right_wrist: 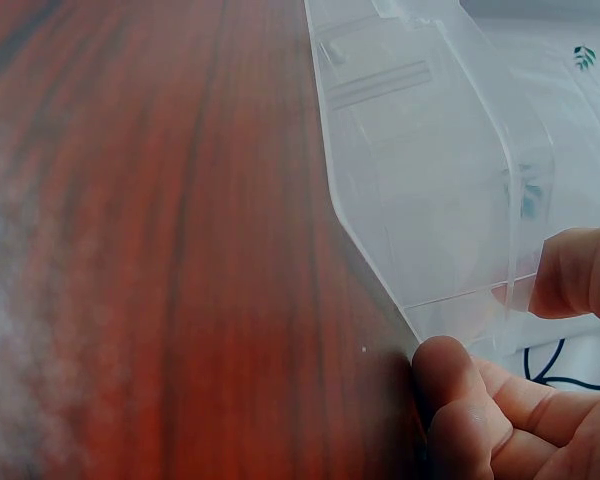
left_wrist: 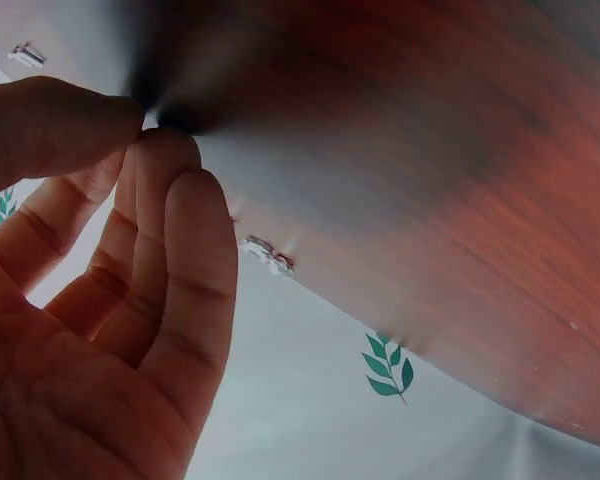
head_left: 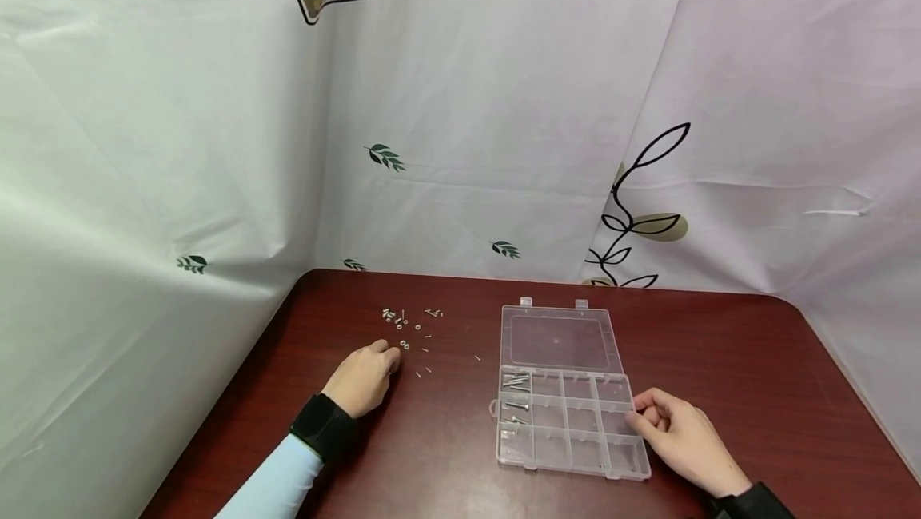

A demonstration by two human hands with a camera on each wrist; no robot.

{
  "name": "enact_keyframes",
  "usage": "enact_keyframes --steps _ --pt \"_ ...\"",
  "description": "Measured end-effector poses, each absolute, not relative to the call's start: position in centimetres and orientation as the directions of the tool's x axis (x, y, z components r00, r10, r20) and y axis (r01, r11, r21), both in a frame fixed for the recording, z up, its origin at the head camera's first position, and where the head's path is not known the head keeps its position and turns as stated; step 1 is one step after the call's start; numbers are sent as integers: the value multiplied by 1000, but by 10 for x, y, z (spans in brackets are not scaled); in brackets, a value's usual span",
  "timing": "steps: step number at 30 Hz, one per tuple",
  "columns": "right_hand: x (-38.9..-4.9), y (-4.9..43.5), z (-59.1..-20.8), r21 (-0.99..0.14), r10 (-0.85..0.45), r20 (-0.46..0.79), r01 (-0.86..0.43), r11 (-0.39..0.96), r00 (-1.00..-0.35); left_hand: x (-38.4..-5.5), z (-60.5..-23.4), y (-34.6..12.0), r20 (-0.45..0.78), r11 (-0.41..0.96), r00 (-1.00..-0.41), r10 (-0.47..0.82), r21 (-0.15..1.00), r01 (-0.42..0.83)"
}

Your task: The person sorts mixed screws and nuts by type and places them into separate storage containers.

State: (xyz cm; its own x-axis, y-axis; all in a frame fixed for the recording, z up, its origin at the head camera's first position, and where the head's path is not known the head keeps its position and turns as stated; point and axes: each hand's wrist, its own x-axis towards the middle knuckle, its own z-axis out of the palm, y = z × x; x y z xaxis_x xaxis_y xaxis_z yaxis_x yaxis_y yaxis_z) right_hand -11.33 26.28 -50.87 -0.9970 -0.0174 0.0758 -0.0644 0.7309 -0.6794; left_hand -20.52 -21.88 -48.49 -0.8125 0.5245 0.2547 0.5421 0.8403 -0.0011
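My left hand [head_left: 363, 377] is at the table's left, fingers bent down beside small washers or nuts [head_left: 404, 345]. In the left wrist view the thumb [left_wrist: 60, 125] meets the fingertips close over the tabletop; I cannot tell whether they pinch anything. On the right, my right hand [head_left: 679, 433] grips the side wall of a clear plastic compartment box [head_left: 584, 417], its thumb [right_wrist: 575, 270] at the rim and curled fingers [right_wrist: 458, 420] low against the outside. Its lid [head_left: 557, 341] lies open toward the back. Screws [head_left: 516, 381] lie in the left column of compartments.
Several tiny screws [head_left: 434, 313] and rings are scattered on the dark red wooden table [head_left: 446, 439], beyond my left hand. One small screw [head_left: 478, 357] lies nearer the box. A white curtain [head_left: 468, 103] with leaf prints hangs behind and along the sides.
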Motion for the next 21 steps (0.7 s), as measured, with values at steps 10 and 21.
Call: enact_keyframes --steps 10,21 --pt "-110 263 -507 -670 -6 74 -54 740 -997 -193 -474 -180 256 727 -711 655 45 685" --pt "-111 262 -508 -671 -12 77 -61 739 -997 -167 -457 -118 300 593 -570 765 18 805"
